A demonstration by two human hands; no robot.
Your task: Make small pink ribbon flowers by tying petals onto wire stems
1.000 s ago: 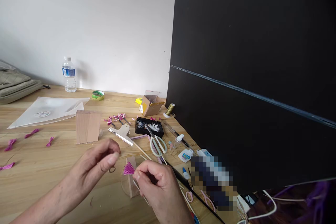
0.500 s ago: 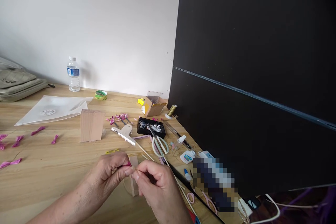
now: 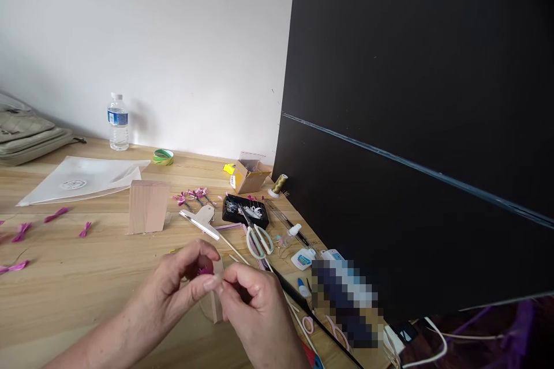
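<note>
Above the front of the table, my left hand curls round a small magenta piece, mostly hidden by the fingers. Its thumb tip meets the fingertips of my right hand. The right thumb and forefinger are pinched together; whatever lies between them is too small to make out. Beneath the hands a narrow wooden strip is partly covered. Several magenta ribbon bows lie at the left, and pink flowers on thin stems rest farther back. A wooden block stands upright behind my left hand.
Right of the hands lie scissors, a black comb and a glue bottle. Behind are a bulldog clip, a black tray, a small carton and a water bottle. A black panel borders the right side.
My left forefinger has lifted away from its thumb, showing more of the magenta piece. The right hand keeps its pinch. The whole view has shifted slightly.
</note>
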